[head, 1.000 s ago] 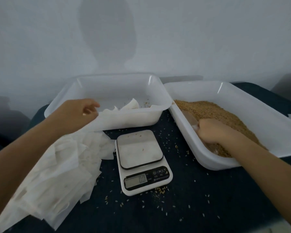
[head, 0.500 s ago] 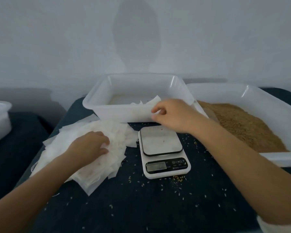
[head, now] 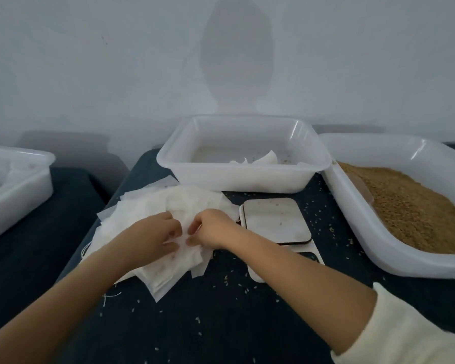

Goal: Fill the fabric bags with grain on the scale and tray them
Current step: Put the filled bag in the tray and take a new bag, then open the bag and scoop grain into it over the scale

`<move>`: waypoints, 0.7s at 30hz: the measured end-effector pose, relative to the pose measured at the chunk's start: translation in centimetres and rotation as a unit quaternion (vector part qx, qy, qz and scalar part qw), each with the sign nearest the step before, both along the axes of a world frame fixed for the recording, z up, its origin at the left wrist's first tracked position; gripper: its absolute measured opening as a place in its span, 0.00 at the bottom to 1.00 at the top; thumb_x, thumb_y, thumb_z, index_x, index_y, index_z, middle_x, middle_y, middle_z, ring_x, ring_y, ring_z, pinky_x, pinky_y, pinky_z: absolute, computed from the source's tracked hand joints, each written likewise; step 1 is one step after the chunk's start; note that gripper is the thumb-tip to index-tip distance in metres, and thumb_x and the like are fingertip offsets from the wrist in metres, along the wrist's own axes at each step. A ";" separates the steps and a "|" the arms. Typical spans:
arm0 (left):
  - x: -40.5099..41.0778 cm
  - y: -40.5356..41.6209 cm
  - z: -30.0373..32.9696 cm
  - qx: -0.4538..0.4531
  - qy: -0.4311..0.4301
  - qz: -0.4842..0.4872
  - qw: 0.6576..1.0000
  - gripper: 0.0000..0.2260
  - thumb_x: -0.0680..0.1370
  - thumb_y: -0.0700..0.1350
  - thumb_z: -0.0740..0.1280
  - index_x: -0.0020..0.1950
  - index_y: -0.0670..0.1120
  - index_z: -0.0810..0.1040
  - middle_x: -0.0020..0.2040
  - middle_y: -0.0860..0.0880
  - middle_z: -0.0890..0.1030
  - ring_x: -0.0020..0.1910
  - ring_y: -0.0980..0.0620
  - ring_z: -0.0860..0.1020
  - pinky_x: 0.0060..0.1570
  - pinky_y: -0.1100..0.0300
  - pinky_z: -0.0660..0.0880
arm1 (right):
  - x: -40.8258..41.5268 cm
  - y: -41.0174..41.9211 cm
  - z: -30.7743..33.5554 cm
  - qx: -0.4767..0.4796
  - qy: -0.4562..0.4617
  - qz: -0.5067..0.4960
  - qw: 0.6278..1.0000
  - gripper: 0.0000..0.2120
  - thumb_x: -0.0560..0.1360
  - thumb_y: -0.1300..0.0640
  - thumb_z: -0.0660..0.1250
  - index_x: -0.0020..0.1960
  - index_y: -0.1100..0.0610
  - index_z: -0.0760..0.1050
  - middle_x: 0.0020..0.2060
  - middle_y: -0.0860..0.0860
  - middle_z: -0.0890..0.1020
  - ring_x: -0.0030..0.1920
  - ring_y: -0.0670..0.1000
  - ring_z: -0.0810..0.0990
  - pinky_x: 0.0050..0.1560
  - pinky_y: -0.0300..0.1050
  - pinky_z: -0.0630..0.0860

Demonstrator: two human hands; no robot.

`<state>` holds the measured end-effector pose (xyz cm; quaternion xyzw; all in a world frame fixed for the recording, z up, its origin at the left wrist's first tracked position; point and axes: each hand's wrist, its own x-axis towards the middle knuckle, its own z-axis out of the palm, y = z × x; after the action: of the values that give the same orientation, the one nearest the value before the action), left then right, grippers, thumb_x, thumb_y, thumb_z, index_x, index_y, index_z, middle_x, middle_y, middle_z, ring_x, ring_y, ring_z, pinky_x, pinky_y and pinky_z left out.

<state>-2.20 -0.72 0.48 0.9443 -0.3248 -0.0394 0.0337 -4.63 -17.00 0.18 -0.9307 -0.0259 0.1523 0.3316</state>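
Behind everything is a plain pale wall (head: 90, 61), and in front of it a dark blue cloth (head: 208, 324) covers the table. Little grains (head: 225, 278) are sprinkled all over the cloth.

From the head camera, the small white scale (head: 276, 222) sits in the middle. Its flat top plate has nothing on it but a speck or two. Just left of the scale is a messy pile of thin white fabric bags (head: 168, 206). Both hands are on that pile, close together. The left hand (head: 153, 236) has its fingers curled down and pinches a bag at the top of the pile. The right hand (head: 212, 228) is curled too and pinches the same spot from the other side (the fingertips almost meet). The right arm crosses over the front of the scale and hides its screen. A cream sleeve (head: 405, 329) covers that arm near the bottom corner.

Behind the scale is a white tray (head: 184, 166), almost touching the pile. Inside it lie some white pieces (head: 260, 158) and a few stray grains. Right of the scale is a bigger white tub (head: 357, 232) with brown grain (head: 410, 206) heaped inside. Its near rim stands a little apart from the scale, with a strip of cloth between them. Far left of the scale, across a dark gap, is another white bin (head: 19, 190); what is in it is too blurry to tell.

In front of the scale the cloth is open, with only loose grains and a bit of white thread (head: 111, 296).
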 end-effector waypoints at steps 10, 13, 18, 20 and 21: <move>-1.0 0.3 3.0 -0.258 -0.044 0.047 0.964 0.02 0.76 0.44 0.65 0.45 0.51 0.77 0.39 0.57 0.79 0.40 0.60 0.77 0.41 0.66 0.73 | -0.5 -1.8 2.0 0.101 -0.086 0.000 0.991 0.27 0.69 0.51 0.76 0.65 0.52 0.72 0.51 0.46 0.74 0.48 0.47 0.75 0.45 0.40 0.74; -1.0 -0.2 4.9 -0.364 -0.022 0.074 0.928 0.03 0.75 0.45 0.66 0.44 0.53 0.77 0.37 0.58 0.81 0.38 0.63 0.78 0.39 0.69 0.71 | -0.7 -1.8 3.2 0.175 -0.104 -0.001 0.979 0.34 0.68 0.50 0.77 0.71 0.51 0.67 0.55 0.46 0.73 0.52 0.46 0.75 0.49 0.38 0.72; -1.3 -0.9 6.7 -0.574 0.190 0.111 0.789 0.07 0.77 0.39 0.64 0.42 0.48 0.79 0.37 0.51 0.81 0.37 0.53 0.80 0.36 0.59 0.78 | -0.8 -2.4 4.6 0.339 -0.006 -0.044 0.940 0.31 0.71 0.51 0.74 0.70 0.48 0.67 0.59 0.47 0.77 0.58 0.47 0.78 0.58 0.43 0.75; -1.9 -1.2 6.9 -0.640 0.261 0.118 0.713 0.09 0.77 0.38 0.62 0.41 0.47 0.80 0.38 0.49 0.82 0.38 0.52 0.80 0.35 0.58 0.79 | -1.1 -3.2 4.7 0.434 0.061 -0.048 0.898 0.15 0.73 0.55 0.72 0.59 0.50 0.75 0.50 0.46 0.83 0.51 0.47 0.81 0.54 0.43 0.76; -2.2 -1.4 6.8 -0.663 0.286 0.121 0.681 0.09 0.77 0.37 0.62 0.42 0.46 0.80 0.40 0.49 0.82 0.38 0.51 0.81 0.35 0.57 0.79 | -1.4 -3.7 4.7 0.478 0.092 -0.052 0.872 0.09 0.74 0.56 0.71 0.54 0.51 0.77 0.45 0.46 0.84 0.47 0.47 0.83 0.50 0.41 0.78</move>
<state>-4.40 -2.14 7.31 0.6487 -0.1238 -0.0779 0.7468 -6.00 -20.67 4.85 -0.6405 -0.0163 0.1884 0.7443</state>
